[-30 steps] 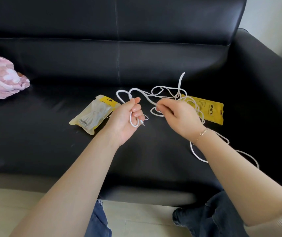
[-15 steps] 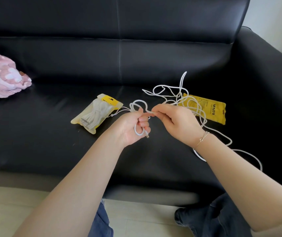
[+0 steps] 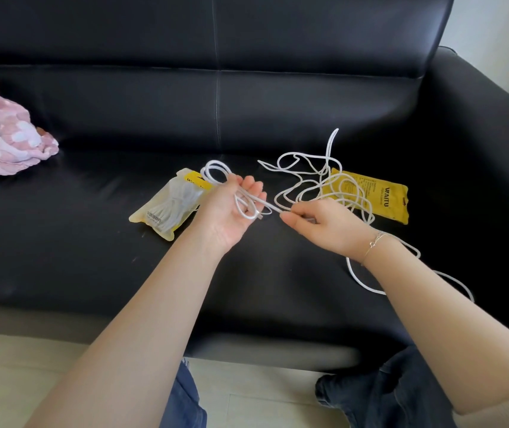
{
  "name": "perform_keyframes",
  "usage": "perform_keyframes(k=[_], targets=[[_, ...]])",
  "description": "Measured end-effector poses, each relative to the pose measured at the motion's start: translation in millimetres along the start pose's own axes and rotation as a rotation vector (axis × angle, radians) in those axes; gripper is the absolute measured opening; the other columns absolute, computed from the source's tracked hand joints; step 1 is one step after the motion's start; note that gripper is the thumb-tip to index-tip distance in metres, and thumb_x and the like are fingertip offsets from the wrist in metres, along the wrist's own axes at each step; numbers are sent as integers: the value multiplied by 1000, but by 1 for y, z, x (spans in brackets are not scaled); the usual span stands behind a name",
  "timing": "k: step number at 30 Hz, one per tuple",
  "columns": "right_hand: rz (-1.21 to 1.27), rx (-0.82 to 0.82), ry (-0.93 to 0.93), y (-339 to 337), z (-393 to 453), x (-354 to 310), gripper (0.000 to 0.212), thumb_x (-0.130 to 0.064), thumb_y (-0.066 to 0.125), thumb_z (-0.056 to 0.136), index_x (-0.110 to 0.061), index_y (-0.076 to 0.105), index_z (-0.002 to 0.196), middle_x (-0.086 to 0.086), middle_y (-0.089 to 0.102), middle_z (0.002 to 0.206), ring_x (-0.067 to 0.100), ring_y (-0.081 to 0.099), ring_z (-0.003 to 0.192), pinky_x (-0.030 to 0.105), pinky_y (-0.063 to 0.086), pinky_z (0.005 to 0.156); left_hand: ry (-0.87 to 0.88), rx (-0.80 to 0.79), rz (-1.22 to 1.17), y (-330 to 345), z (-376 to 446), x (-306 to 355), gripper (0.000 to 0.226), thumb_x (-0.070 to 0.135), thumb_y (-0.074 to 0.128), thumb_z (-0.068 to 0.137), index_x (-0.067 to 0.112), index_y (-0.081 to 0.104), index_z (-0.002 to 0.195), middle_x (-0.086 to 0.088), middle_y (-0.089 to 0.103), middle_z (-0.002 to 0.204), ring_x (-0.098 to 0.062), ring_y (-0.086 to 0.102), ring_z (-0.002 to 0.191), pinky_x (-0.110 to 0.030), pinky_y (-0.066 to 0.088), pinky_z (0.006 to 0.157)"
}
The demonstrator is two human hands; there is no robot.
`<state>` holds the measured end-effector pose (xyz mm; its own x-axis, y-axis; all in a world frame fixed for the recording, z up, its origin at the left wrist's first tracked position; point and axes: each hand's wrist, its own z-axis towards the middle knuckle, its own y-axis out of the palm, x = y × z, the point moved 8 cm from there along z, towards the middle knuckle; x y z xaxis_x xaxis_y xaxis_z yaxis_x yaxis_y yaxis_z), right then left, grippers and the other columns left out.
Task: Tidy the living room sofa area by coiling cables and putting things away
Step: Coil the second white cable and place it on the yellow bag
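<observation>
A long white cable (image 3: pixel 305 180) lies tangled on the black sofa seat (image 3: pixel 77 242). My left hand (image 3: pixel 231 208) holds a couple of coiled loops of it, palm turned up, fingers curled round the strands. My right hand (image 3: pixel 321 222) pinches the same cable just right of the left hand. Behind the left hand lies a clear-and-yellow pouch (image 3: pixel 169 205) with a coiled white cable inside. An empty yellow pouch (image 3: pixel 383 197) lies under the tangle at the right. More cable trails under my right forearm toward the seat's front edge.
A pink and white patterned fabric bundle (image 3: pixel 2 134) sits on the seat at the far left. The sofa's right armrest (image 3: pixel 478 134) rises beside the tangle. My knees in dark jeans and pale floor show below the seat's front edge.
My left hand has turned palm up and a further loop now lies in it. My right hand slid right along the cable, away from the left. The tangle has shifted a little.
</observation>
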<state>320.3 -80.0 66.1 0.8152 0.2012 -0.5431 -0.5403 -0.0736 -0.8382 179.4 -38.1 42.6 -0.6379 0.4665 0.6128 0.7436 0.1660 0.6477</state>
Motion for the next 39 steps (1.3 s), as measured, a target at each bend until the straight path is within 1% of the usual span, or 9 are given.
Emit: perform_keyframes(k=[4, 10, 15, 18, 20, 23, 29, 35, 39], targets=[[-22, 27, 64, -11, 0, 12, 56, -53, 49, 94, -12, 38, 58, 0, 29, 53, 12, 30, 49, 29, 29, 54, 63, -38, -206, -4, 4, 18, 37, 11, 38, 104, 15, 43, 68, 5, 36, 50, -7, 34, 40, -20, 40, 48], [-10, 164, 125, -36, 2, 26, 51, -51, 63, 87, -12, 50, 57, -8, 39, 42, 7, 39, 44, 18, 29, 46, 232, 35, -193, -18, 4, 51, 34, 8, 34, 103, 17, 39, 71, 5, 26, 54, -8, 21, 41, -19, 24, 41], [252, 158, 113, -39, 1, 24, 26, -25, 61, 94, -11, 63, 71, -11, 37, 46, 4, 35, 43, 14, 29, 47, 459, 150, 403, -19, -3, 74, 25, 15, 42, 101, 17, 48, 77, 9, 36, 50, -7, 28, 44, -22, 33, 52], [323, 156, 57, -32, 2, 9, 15, -14, 55, 97, -10, 65, 87, -16, 52, 51, -1, 42, 45, 9, 33, 50, 408, 13, 723, -2, -4, 52, 19, 16, 41, 103, 11, 54, 91, 7, 65, 59, -9, 58, 49, -22, 48, 62], [261, 204, 33, -28, 3, 4, 13, -16, 54, 98, -15, 64, 88, -15, 56, 57, -1, 45, 49, 13, 36, 53, 320, -128, 766, 8, -7, 29, 21, 17, 37, 106, 5, 54, 101, -3, 75, 82, -15, 73, 72, -21, 57, 68], [59, 291, 12, -29, 3, 3, 11, -22, 53, 98, -21, 62, 91, -10, 54, 60, 5, 47, 50, 21, 38, 53, 171, -185, 793, 11, -9, 3, 21, 20, 40, 106, 7, 56, 102, -12, 74, 97, -22, 75, 85, -30, 60, 78], [-90, 368, -38, -30, 1, -2, 15, -24, 52, 98, -18, 65, 100, -9, 57, 65, 7, 49, 54, 27, 44, 56, 88, -150, 898, 11, -4, -14, 18, 24, 42, 105, 15, 57, 100, -5, 76, 90, -21, 75, 85, -35, 59, 84], [-129, 418, -36, -33, 1, -2, 18, -27, 50, 99, -18, 65, 104, -6, 61, 71, 8, 50, 57, 25, 42, 55, 6, -191, 848, 17, -9, -31, 19, 24, 42, 105, 12, 57, 102, 2, 74, 70, -19, 74, 69, -29, 59, 66], [-154, 426, 0, -35, 0, 4, 21, -32, 49, 100, -17, 63, 100, -11, 52, 63, 5, 45, 54, 20, 33, 50, 10, -214, 840, 16, -8, -27, 20, 26, 44, 105, 11, 57, 100, -3, 65, 71, -15, 66, 61, -31, 57, 67]])
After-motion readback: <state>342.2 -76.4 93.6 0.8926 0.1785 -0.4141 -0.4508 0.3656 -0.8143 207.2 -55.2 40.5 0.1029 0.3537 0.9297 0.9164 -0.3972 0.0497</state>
